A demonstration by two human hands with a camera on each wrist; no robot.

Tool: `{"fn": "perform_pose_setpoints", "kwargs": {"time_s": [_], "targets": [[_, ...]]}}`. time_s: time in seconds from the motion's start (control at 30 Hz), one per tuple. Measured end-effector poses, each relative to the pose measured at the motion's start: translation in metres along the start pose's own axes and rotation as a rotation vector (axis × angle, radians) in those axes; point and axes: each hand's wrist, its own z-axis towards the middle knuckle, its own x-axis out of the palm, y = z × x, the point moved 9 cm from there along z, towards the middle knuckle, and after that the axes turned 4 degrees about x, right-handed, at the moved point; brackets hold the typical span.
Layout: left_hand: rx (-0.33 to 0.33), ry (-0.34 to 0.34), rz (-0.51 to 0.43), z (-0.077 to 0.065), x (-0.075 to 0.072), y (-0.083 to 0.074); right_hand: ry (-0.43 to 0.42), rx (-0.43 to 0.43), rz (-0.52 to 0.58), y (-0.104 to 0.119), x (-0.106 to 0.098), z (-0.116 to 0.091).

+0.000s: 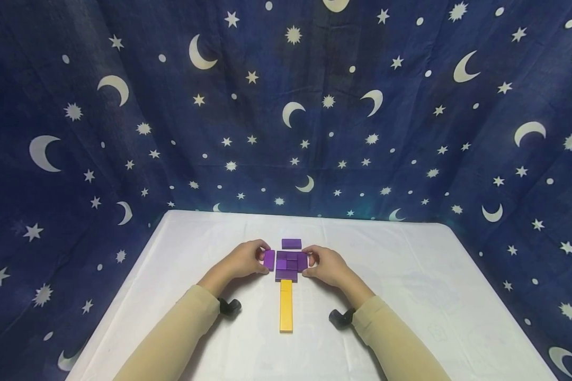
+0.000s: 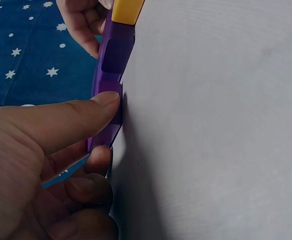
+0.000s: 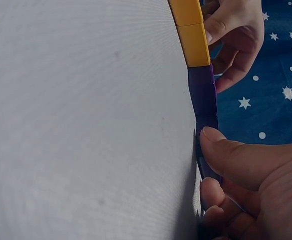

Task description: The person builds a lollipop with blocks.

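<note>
Purple rectangular blocks [image 1: 286, 275] lie flat in a compact cluster on the table, with smaller purple pieces [image 1: 292, 263] in its middle. My left hand [image 1: 244, 259] pinches a separate purple block [image 1: 269, 261] by its ends, a narrow gap left of the cluster. In the left wrist view, the thumb [image 2: 105, 98] presses that block's near end. On the opposite side, my right hand [image 1: 329, 266] grips the cluster's rightmost purple block [image 1: 302, 262] between thumb and fingers. A strip of yellow blocks [image 1: 286, 307] runs from the cluster's near edge toward me.
One more purple block [image 1: 291, 244] lies apart, just beyond the cluster. A white cloth covers the table [image 1: 400, 296]. Behind and beside it hangs a dark blue curtain [image 1: 267, 116] with moons and stars. Each wrist wears a black camera mount [image 1: 341, 318].
</note>
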Motion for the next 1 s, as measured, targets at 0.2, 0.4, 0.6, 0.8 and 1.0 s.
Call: {"fn": "perform_pose_setpoints", "kwargs": {"time_s": [0.2,0.4,0.6,0.8,1.0], "targets": [[0.003,0.001,0.005,0.0005,0.0013,-0.0011,0.0,0.003,0.008,-0.0001,-0.0001,-0.0005],[0.007,0.005,0.008,0.001,0.0027,-0.0027,0.005,0.012,0.006,-0.0004,-0.0001,-0.0003],[0.001,0.008,0.008,0.0011,0.0035,-0.0035,0.008,0.017,-0.006,-0.0005,0.0003,-0.0003],[-0.007,0.012,0.003,0.0009,0.0041,-0.0032,0.009,0.009,0.002,0.0001,0.0002,-0.0004],[-0.003,0.015,0.002,0.0017,0.0053,-0.001,0.007,0.004,0.004,0.0005,-0.0004,-0.0013]]}}
